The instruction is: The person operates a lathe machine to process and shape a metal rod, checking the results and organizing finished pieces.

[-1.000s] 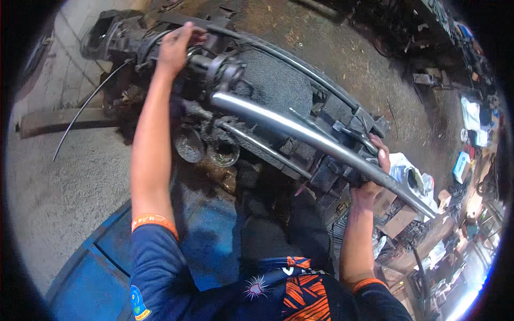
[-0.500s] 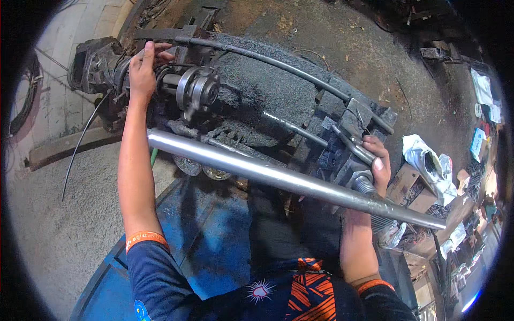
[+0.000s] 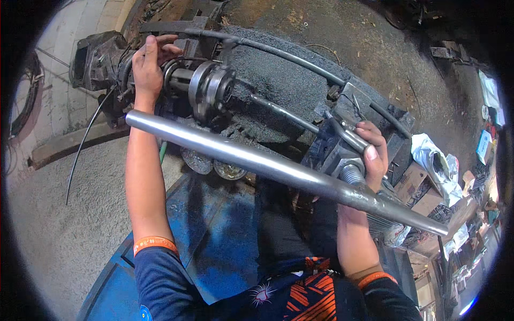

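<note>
My left hand [image 3: 148,69] is up by the rotating-looking spindle head [image 3: 211,88] of a machine, thumb raised and fingers curled round something its own palm hides. My right hand [image 3: 375,150] is closed round a short metal handle [image 3: 350,138] on the sliding carriage [image 3: 334,142]. From that carriage a thin steel rod [image 3: 284,114] points at the spindle, with a small gap at its tip. A long, shiny steel bar [image 3: 241,156] slants across in front, passing over my left forearm. Beneath it, a large nut and a thick threaded screw [image 3: 353,174] show beside my right wrist.
A guide rail [image 3: 278,53] runs along the far side, above a bed heaped with dark metal chips [image 3: 278,80]. At the right lie a cardboard box [image 3: 423,187] and white plastic bags [image 3: 436,166]. Blue sheet metal [image 3: 214,224] is below; a black cable [image 3: 85,144] hangs at left.
The carriage, its rod and the long bar have moved left toward the spindle, with my right hand still on the handle. The gap at the rod's tip has narrowed. The view has shifted slightly.
</note>
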### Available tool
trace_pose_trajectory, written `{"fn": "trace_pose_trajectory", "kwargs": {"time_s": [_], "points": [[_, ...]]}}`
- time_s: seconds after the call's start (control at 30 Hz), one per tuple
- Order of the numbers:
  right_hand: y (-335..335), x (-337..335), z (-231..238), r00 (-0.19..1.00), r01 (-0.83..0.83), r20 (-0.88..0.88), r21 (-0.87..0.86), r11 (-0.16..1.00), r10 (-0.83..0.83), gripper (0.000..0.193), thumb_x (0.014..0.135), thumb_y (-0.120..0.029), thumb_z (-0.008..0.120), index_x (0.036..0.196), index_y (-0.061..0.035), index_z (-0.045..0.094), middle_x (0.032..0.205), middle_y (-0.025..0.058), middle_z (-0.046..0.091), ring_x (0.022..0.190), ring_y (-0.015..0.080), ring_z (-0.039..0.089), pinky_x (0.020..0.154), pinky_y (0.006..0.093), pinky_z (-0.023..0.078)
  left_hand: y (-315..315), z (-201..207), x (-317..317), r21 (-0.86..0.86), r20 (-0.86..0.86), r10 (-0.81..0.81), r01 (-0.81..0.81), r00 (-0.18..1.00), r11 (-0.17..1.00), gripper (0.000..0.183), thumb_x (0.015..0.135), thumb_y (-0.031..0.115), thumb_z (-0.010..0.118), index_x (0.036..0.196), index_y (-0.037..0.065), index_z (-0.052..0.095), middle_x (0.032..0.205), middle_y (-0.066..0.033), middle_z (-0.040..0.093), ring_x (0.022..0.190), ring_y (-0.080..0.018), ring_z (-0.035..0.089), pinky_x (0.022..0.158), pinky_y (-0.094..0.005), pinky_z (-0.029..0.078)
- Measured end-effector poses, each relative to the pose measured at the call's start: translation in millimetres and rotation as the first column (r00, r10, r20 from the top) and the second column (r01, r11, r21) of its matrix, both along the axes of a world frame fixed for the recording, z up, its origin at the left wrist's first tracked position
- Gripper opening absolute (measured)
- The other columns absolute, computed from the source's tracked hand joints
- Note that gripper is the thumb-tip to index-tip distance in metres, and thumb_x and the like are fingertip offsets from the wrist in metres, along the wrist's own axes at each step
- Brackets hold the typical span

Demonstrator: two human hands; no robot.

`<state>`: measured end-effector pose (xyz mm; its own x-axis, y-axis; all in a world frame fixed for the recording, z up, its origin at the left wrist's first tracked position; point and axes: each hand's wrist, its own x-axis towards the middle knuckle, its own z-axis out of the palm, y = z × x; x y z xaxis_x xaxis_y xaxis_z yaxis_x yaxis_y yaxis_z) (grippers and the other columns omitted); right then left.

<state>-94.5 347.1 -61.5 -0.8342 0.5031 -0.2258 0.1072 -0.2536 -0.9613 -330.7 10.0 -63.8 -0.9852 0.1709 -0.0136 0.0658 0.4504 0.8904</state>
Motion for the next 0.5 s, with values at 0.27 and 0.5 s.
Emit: {"fn": "trace_pose_trajectory", "kwargs": {"time_s": [0.27,0.5], "points": [[-9,-8,-1,1.000,-0.010,-0.029,-0.067,0.998,0.008,0.039,0.078,-0.032,0.058,0.094,0.0030,0.063,0.108,0.0181,0.057,0.108,0.0259,0.051,0.100,0.0391,0.035,2,0,-1,0.020,-0.014,-0.008,0.008,1.000,1.000,0.060,0.105,0.040,0.027,0.110,-0.008,0.062,0.083,-0.0108,0.067,0.081,-0.0195,0.066,0.079,-0.0311,0.052],[-21,-18,-1,0.997,-0.028,-0.072,-0.072,0.997,0.023,0.036,0.079,-0.028,0.058,0.095,0.0039,0.063,0.104,0.0187,0.058,0.105,0.0251,0.052,0.096,0.0383,0.038,2,-1,-1,-0.005,-0.008,0.002,-0.003,1.000,1.000,0.059,0.105,0.039,0.028,0.110,-0.009,0.062,0.082,-0.0105,0.067,0.081,-0.0198,0.066,0.079,-0.0311,0.052]]}}
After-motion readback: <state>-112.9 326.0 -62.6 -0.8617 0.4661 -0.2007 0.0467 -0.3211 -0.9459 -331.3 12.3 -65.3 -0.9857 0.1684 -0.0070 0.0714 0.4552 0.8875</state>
